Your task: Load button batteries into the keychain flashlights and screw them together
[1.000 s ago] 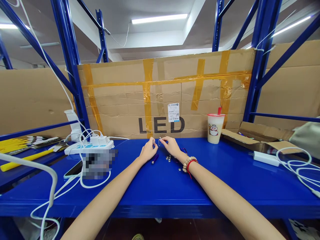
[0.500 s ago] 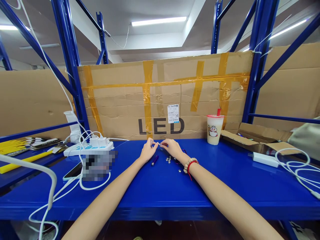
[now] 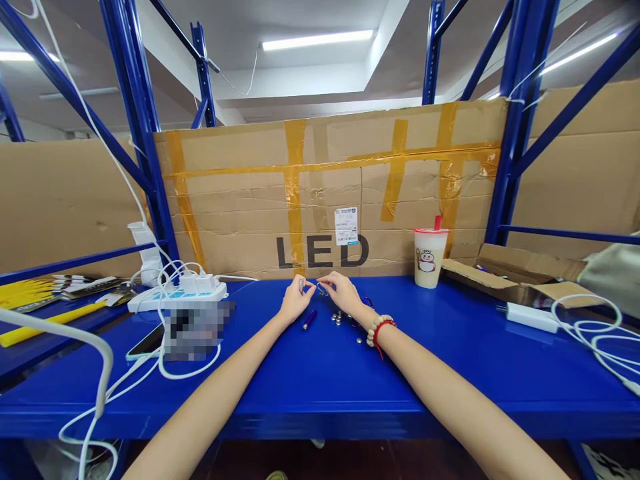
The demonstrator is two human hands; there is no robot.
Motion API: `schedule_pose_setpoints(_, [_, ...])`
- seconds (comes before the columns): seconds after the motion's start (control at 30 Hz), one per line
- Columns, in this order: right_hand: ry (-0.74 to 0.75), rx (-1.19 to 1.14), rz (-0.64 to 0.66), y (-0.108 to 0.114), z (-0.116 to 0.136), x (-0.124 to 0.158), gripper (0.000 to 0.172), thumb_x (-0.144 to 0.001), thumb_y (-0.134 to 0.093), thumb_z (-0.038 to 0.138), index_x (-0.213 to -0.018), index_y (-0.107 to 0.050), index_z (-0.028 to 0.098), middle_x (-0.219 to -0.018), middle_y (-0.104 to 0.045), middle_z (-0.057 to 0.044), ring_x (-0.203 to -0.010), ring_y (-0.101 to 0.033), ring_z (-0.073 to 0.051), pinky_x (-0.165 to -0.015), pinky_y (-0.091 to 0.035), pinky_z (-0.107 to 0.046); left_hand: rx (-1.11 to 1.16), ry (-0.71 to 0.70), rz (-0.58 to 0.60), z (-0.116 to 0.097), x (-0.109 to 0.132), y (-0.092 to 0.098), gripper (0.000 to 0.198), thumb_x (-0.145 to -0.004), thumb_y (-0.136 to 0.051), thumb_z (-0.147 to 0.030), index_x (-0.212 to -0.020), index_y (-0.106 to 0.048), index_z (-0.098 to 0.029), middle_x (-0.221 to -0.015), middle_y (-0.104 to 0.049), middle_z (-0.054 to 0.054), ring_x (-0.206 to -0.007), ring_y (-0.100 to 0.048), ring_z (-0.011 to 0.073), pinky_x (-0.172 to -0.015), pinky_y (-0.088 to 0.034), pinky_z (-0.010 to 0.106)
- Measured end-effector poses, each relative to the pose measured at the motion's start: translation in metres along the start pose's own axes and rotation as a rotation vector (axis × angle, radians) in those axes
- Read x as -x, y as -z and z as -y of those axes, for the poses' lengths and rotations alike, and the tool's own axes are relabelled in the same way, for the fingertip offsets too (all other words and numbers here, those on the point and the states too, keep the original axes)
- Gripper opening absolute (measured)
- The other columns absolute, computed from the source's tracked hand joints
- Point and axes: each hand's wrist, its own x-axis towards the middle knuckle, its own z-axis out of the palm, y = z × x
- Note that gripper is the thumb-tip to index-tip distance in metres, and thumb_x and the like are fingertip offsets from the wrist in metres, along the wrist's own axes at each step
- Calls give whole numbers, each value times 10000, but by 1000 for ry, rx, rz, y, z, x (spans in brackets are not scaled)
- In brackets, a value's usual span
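Over the back of the blue shelf top [image 3: 310,373], my left hand [image 3: 295,301] is closed, thumb and fingers pinched on something too small to name. My right hand [image 3: 342,293], with a beaded bracelet [image 3: 379,329] and red cord at its wrist, pinches close beside it. A tiny shiny piece [image 3: 323,289] shows at the right fingertips; its kind is unclear. Just below the left hand lies a short dark purple cylinder [image 3: 310,320]. Several small silver round pieces [image 3: 337,319] are grouped beneath my right hand, and a single silver piece [image 3: 359,341] lies nearer me.
A cardboard sheet [image 3: 240,213] marked LED stands behind. To the right are a drink cup [image 3: 430,259], an open cardboard box [image 3: 520,273] and a white adapter [image 3: 531,318] with its cable. Leftward are a power strip [image 3: 220,293], a phone [image 3: 145,343] and loose white cables.
My right fingertips have drawn slightly away from my left ones, and the gap between them is a little wider. The left hand and the loose pieces stay about where they were.
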Motion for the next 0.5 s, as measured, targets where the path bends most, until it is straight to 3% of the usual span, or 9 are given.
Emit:
schedule_pose_setpoints(0.27, [-76, -170, -56, -9, -4, -5, 109, -851, -561, 198, -886, -621, 114, -864, -630, -31, -798, -594, -127, -771, -490, -331, 34, 22, 56, -3, 1, 0, 100, -814, -582, -181, -819, -504, -119, -754, -573, -15, -522, -434, 62, -556, -393, 215])
schedule_pose_setpoints(0.5, [-183, -359, -15, -11, -4, -5, 154, -866, -549, 241, -904, -598, 100, -809, -626, -33, -722, -616, -113, -565, -522, -225, 91, 58, 101, 3, -1, -2, 77, -859, -529, -184, -871, -518, -109, -738, -571, -15, -496, -452, 52, -499, -404, 192])
